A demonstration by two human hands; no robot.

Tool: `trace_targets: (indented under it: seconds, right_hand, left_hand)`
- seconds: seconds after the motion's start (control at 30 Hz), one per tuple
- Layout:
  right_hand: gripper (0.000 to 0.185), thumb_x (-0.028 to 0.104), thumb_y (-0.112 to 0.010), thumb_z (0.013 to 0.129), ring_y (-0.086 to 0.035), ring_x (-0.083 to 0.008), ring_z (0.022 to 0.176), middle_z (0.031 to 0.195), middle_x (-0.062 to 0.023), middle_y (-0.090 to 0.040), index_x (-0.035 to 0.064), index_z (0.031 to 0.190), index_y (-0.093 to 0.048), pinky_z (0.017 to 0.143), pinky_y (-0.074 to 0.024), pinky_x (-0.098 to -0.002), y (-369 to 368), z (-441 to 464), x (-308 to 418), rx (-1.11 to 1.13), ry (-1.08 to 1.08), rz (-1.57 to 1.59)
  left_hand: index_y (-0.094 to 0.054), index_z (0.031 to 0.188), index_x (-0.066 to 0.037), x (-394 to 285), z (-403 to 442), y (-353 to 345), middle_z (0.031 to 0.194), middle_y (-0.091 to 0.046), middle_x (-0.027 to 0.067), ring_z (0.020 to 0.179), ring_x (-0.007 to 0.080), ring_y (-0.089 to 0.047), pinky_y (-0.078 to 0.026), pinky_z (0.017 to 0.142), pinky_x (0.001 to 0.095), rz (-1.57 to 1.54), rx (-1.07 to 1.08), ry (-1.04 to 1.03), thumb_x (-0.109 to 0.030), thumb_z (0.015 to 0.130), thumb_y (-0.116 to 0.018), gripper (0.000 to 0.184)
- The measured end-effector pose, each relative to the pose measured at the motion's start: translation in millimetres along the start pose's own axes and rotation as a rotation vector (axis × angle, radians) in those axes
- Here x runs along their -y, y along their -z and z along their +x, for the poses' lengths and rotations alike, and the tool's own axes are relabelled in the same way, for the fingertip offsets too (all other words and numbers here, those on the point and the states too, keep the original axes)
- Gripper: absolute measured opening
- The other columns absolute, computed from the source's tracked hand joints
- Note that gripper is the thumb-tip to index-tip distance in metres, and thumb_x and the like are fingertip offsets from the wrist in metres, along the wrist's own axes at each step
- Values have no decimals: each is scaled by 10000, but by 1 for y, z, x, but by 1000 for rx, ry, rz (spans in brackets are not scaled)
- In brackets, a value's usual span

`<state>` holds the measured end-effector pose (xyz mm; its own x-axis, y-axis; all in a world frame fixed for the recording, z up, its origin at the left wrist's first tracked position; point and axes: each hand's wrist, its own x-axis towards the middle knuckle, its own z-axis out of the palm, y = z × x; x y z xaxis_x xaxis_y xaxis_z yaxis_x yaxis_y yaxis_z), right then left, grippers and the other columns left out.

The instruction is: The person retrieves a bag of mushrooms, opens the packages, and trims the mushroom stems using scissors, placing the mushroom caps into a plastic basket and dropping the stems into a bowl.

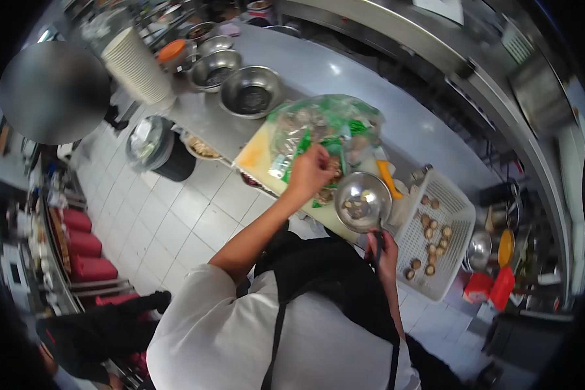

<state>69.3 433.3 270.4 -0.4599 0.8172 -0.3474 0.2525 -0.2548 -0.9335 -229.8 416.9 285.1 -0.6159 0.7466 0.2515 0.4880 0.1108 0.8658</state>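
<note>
My right hand (383, 250) is wrapped round the dark handle of a round steel ladle (354, 185), which has several pale pieces in its bowl. My left hand (313, 170) reaches to a clear and green plastic bag (331, 110); its fingers are curled together beside brown mushrooms (325, 195), and what they pinch is hidden. Bag and mushrooms lie on a yellowish cutting board (257, 156). A yellow handle (389, 179) sits just beyond the ladle. On the right, a white plastic basket (461, 227) has several brown mushrooms inside.
Steel bowls (273, 84) stand left of the bag, near a tall stack of white containers (135, 65). A lined bin (175, 156) stands on the tiled floor. Another person in dark clothes (104, 331) is at lower left. A red scale-like object (478, 286) is beyond the basket.
</note>
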Motion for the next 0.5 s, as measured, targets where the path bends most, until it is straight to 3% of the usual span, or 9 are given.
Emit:
trace_targets:
  seconds: [0.03, 0.13, 0.2, 0.33, 0.4, 0.5]
  right_hand:
    - [362, 254, -747, 941, -590, -128, 578, 709, -43, -642, 17, 1193, -641, 542, -476, -286, 0, -2, 0, -16, 88, -97]
    - [433, 264, -809, 874, -624, -162, 611, 753, -80, -682, 31, 1207, -658, 585, -506, -316, -6, -5, 13, -68, 341, -405]
    - [485, 265, -857, 812, -627, -170, 609, 761, -88, -679, 50, 1205, -672, 576, -495, -326, -11, -14, 48, -113, 497, -618]
    - [501, 272, -860, 776, -646, -252, 631, 783, -113, -685, 43, 1186, -686, 612, -522, -367, -21, -19, 74, -109, 594, -735]
    - [496, 295, -855, 783, -669, -261, 651, 805, -121, -700, 44, 1178, -692, 621, -532, -373, -22, -20, 74, -128, 530, -753]
    - [488, 316, -824, 801, -695, -285, 686, 847, -140, -723, 38, 1180, -693, 637, -541, -398, -20, -22, 69, -151, 497, -745]
  left_hand:
    - [-701, 1023, -15, -8, -2, 7, 890, -714, 99, 770, 172, -715, -588, 697, 317, -97, -3, 98, -78, 830, -764, 213]
    - [-682, 1238, -23, 7, -6, 11, 990, -724, 67, 851, 148, -715, -600, 763, 290, -594, 174, 276, -47, 911, -709, 329]
    - [-654, 1297, -22, -15, -15, 12, 1040, -721, 79, 878, 153, -716, -600, 795, 277, -717, 250, 389, -26, 936, -682, 362]
    - [-628, 1310, 20, -40, -35, 0, 1113, -711, 120, 961, 179, -714, -594, 887, 300, -930, 340, 545, -41, 962, -662, 355]
    - [-622, 1311, 21, -41, -38, -6, 1134, -699, 117, 1002, 193, -709, -590, 924, 317, -1067, 395, 628, -81, 1002, -616, 325]
    - [-613, 1329, -13, -38, -45, -17, 1158, -718, 106, 1030, 185, -708, -572, 920, 314, -1070, 404, 605, -137, 1011, -610, 341]
